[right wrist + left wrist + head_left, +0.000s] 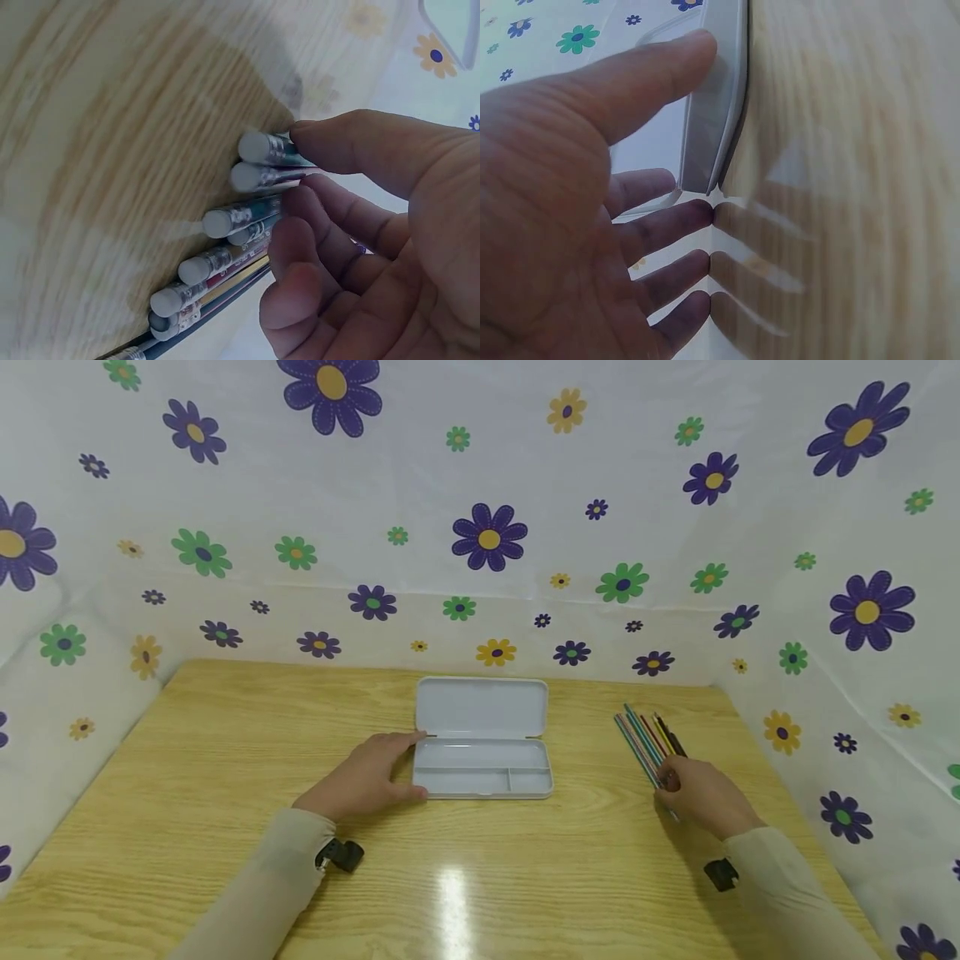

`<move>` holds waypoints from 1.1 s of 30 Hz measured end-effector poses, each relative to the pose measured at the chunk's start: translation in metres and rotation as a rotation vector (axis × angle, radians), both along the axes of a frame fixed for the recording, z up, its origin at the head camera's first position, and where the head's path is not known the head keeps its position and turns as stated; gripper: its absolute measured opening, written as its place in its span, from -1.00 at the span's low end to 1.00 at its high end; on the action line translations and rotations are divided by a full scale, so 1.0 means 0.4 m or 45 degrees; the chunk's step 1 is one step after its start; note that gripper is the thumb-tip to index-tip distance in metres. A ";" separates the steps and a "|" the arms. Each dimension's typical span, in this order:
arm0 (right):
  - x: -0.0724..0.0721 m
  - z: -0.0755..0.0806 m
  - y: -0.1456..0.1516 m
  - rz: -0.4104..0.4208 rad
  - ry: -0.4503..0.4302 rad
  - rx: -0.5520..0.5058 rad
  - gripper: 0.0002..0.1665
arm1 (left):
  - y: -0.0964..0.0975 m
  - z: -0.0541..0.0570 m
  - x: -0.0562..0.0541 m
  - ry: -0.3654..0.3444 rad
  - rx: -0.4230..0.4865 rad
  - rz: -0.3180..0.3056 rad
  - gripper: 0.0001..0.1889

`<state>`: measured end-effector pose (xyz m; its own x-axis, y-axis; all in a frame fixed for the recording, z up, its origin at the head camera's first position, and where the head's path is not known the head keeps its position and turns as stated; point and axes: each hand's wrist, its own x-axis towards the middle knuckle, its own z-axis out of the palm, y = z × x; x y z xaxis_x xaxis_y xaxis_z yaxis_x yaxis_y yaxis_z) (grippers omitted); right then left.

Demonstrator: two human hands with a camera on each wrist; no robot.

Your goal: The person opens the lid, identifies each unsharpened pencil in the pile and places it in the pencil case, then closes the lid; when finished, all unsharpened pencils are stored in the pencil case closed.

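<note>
An opened white pencil case (468,755) lies on the table with its lid (482,706) folded back; its tray is divided into compartments and holds nothing. My left hand (360,781) spans the case's left end, thumb on the near corner and fingers stretched towards the hinge. On the right, several pencils (639,745) lie side by side in a slanted bundle. Over their near ends is my right hand (705,793). In the right wrist view, its thumb and index finger pinch a teal pencil (262,148) and the pencil beside it (259,177); the other fingers curl by the rest.
The wood-grain table (480,877) reaches back to a white flower-print cloth (420,510), which also hangs at both sides. Between the case and the pencils lies a stretch of bare tabletop. A black wrist device (345,855) shows at the left cuff.
</note>
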<state>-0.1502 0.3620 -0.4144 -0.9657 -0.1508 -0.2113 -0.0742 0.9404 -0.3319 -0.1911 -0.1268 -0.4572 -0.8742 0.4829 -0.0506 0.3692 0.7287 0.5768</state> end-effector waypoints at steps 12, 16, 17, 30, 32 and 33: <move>-0.006 0.004 -0.004 -0.002 -0.029 0.010 -0.76 | 0.001 0.010 0.009 0.001 -0.009 -0.003 -0.05; -0.008 -0.001 -0.005 -0.008 -0.023 0.000 -0.76 | -0.001 0.006 0.008 0.020 -0.015 -0.020 -0.06; -0.009 -0.001 -0.005 -0.010 -0.023 -0.002 -0.76 | 0.000 0.005 0.007 0.024 -0.019 -0.023 -0.06; -0.006 0.005 -0.020 0.000 0.040 0.044 -0.78 | 0.001 0.009 0.007 -0.010 -0.008 -0.016 -0.06; -0.006 0.009 -0.024 -0.003 0.062 0.041 -0.81 | 0.000 0.010 0.008 -0.016 -0.002 -0.014 -0.06; -0.006 0.012 -0.027 0.001 0.085 0.042 -0.82 | -0.001 0.010 0.008 -0.019 0.002 -0.012 -0.06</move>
